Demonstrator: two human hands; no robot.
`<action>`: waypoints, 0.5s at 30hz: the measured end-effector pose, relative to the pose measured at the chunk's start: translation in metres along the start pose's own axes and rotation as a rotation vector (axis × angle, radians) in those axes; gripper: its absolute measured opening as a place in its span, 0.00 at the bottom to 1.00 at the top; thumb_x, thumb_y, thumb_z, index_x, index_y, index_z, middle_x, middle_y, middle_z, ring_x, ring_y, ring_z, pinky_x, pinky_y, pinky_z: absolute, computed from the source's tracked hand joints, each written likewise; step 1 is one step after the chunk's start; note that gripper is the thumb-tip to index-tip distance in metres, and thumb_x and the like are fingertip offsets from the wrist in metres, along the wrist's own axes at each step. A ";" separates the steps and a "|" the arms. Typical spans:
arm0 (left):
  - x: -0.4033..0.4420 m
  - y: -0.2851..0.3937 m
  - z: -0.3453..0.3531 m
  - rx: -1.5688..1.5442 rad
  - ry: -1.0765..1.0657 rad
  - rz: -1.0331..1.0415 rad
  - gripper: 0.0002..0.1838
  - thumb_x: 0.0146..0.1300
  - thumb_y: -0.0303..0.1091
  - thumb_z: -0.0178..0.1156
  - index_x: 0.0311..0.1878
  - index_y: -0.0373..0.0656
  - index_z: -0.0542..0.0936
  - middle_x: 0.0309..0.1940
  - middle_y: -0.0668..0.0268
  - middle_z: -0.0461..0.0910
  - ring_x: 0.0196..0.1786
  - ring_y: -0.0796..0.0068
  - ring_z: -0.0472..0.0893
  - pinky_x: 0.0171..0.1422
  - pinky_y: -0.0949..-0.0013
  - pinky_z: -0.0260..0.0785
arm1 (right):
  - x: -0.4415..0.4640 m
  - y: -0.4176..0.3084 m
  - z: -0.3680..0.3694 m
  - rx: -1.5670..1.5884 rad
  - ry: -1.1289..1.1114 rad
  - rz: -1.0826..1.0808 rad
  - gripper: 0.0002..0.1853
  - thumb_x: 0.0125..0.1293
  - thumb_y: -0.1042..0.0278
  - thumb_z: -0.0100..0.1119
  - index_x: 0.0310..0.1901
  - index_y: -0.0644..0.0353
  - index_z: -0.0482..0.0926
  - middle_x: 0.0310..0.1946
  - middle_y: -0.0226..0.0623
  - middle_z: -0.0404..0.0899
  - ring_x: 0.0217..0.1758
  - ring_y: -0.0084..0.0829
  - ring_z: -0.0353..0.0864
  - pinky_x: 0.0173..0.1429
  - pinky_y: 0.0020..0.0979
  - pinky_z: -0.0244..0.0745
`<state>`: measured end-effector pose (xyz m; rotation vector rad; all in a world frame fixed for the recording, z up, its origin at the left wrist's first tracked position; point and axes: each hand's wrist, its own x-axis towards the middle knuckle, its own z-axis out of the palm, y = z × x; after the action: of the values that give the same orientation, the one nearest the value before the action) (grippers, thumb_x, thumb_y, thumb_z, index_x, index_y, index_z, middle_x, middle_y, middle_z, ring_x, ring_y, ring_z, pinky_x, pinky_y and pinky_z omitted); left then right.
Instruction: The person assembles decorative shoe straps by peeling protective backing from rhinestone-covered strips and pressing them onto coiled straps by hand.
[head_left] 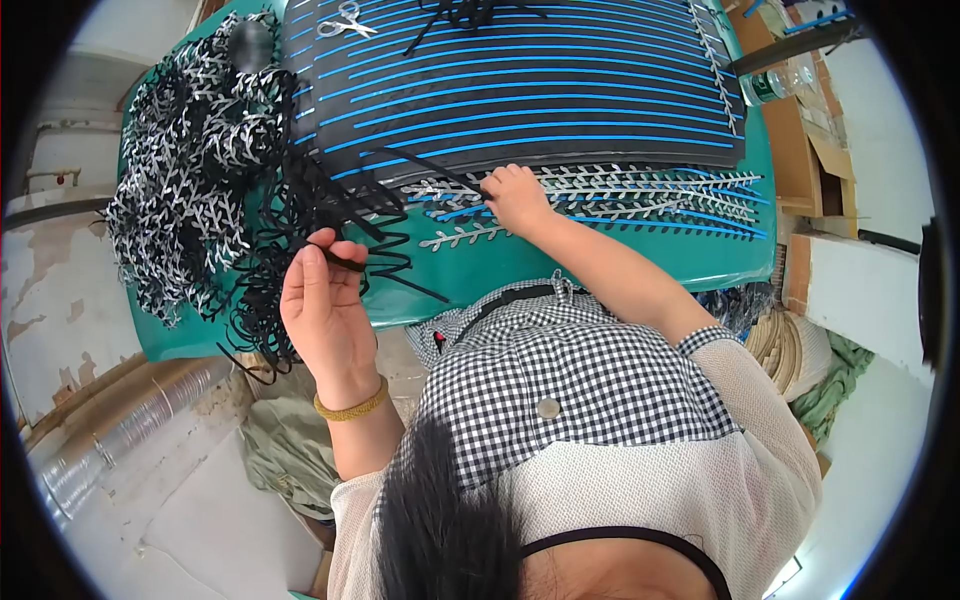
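My left hand (325, 300) is raised beside a tangle of black strips (320, 190), thumb and fingers pinched on one flat black strip. Over the table's near side, my right hand (518, 198) has its fingers closed on the end of another black strip (430, 163), which slants up to the left. Beneath and beside the right hand lie several silver leaf-patterned strips (650, 205), some with blue lines among them. Beyond them is a black board (520, 110) crossed by parallel blue strips.
A heap of black and silver leafy strips (190, 170) covers the left of the green table (420, 290). White-handled scissors (346, 22) lie on the board's far left. A plastic bottle (765, 86) and cardboard boxes (795, 160) are at the right.
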<state>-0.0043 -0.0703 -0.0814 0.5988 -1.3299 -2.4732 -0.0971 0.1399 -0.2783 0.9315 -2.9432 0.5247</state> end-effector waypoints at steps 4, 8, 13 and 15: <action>0.002 0.003 -0.016 -0.023 0.080 0.056 0.11 0.63 0.32 0.48 0.41 0.33 0.73 0.29 0.62 0.76 0.34 0.74 0.75 0.45 0.71 0.67 | 0.002 0.004 -0.009 0.152 0.059 -0.005 0.07 0.47 0.68 0.58 0.30 0.52 0.74 0.28 0.29 0.71 0.37 0.31 0.69 0.45 0.33 0.60; 0.004 0.002 -0.021 -0.014 0.189 0.134 0.11 0.62 0.31 0.49 0.40 0.32 0.73 0.29 0.60 0.76 0.34 0.73 0.75 0.46 0.70 0.68 | -0.007 -0.005 -0.058 0.424 0.197 0.086 0.07 0.48 0.72 0.58 0.31 0.55 0.76 0.28 0.30 0.70 0.35 0.28 0.71 0.41 0.31 0.65; 0.013 -0.008 -0.009 0.061 0.170 0.186 0.10 0.62 0.29 0.49 0.39 0.31 0.72 0.30 0.60 0.76 0.34 0.74 0.75 0.45 0.72 0.68 | -0.032 -0.008 -0.116 0.678 0.459 0.159 0.10 0.47 0.78 0.59 0.34 0.60 0.76 0.29 0.32 0.70 0.30 0.24 0.72 0.31 0.22 0.68; 0.018 -0.018 0.002 0.110 0.070 0.136 0.10 0.62 0.29 0.49 0.41 0.31 0.72 0.32 0.60 0.76 0.36 0.73 0.75 0.46 0.72 0.69 | -0.041 -0.018 -0.139 0.682 0.571 0.133 0.11 0.45 0.80 0.61 0.33 0.61 0.76 0.29 0.33 0.70 0.29 0.23 0.71 0.30 0.21 0.68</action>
<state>-0.0219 -0.0664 -0.1000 0.5928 -1.4367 -2.2628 -0.0657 0.1932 -0.1457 0.4672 -2.3168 1.5562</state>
